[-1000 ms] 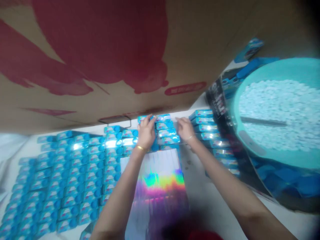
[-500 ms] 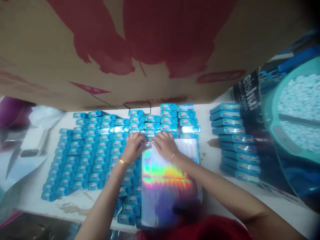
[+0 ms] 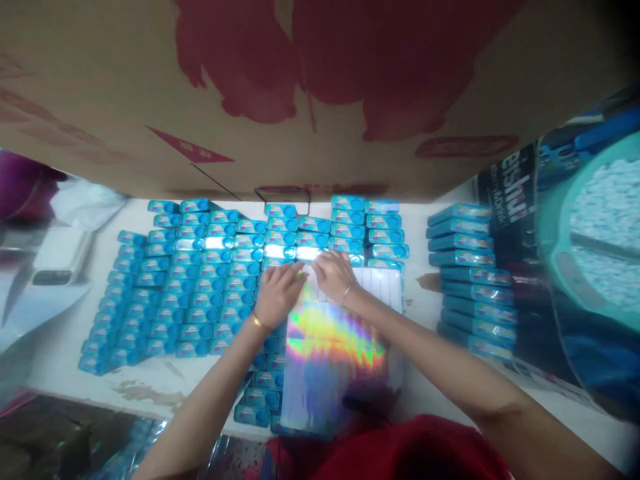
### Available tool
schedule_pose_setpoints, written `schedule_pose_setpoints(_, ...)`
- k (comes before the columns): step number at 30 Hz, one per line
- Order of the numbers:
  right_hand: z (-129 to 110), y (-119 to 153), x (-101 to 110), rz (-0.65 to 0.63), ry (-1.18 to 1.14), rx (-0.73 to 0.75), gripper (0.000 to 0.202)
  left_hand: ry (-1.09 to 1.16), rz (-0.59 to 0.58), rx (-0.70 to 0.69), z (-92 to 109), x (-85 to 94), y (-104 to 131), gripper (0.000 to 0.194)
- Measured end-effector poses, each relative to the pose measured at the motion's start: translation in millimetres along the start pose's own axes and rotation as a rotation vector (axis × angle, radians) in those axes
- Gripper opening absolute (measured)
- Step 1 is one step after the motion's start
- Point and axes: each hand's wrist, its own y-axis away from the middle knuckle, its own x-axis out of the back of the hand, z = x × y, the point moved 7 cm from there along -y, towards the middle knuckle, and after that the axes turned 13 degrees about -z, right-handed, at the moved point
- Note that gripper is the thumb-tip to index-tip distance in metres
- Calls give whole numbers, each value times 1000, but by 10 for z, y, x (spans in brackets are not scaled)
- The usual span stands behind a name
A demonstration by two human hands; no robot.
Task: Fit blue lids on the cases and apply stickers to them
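A shiny holographic sheet with rainbow glare lies over the blue packs in front of me. At its upper left corner, my left hand has its fingers pressed together, and an iridescent bit of the sheet glints at their tips. Close beside it, my right hand rests over the sheet's top edge with curled fingers. What those fingertips pinch is too small and blurred to make out. Rows of small blue packs, each with a round mark on its face, stand around and beyond the sheet.
A large cardboard box walls off the back. More blue packs are stacked at the right, beside a black printed bag and a turquoise basin of small pale pieces. A white device and a white plastic bag are at the left.
The view has shifted slightly. My left hand has moved a little right and its fingers look straighter. My right hand stays at the sheet's top edge.
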Motion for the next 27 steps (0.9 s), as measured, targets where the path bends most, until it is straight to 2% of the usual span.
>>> schedule_pose_setpoints(3,4,-20,-51,7,14,13,29,97,16,-1,140,108,184,14)
schedule_pose_setpoints(5,13,-16,-77,19,-10,29,30,260,57,56,208,237,297,7)
schedule_pose_setpoints(6,16,3,-69,46,-42,44,30,370,124,125,206,322,347,3)
schedule_pose_setpoints(9,-2,163,55,210,-243,159,40,783,452,419,86,512,474,12)
schedule_pose_setpoints(11,-42,328,165,304,-442,278,52,1043,612,569,24,495,462,17)
schedule_pose_setpoints(12,-64,403,204,319,-540,323,55,1147,649,614,11,460,415,19)
schedule_pose_setpoints(14,-81,513,241,311,-703,317,51,1291,676,661,4,379,288,22)
schedule_pose_setpoints(17,37,604,254,320,-871,125,32,1409,651,668,21,239,85,25)
schedule_pose_setpoints(19,189,638,307,341,-907,37,29,1437,596,670,46,124,-68,23)
schedule_pose_setpoints(23,696,680,643,434,-734,-7,28,1327,472,596,162,-45,-596,18)
schedule_pose_setpoints(27,1356,687,1037,529,-567,-124,27,1066,488,423,387,0,-1327,14)
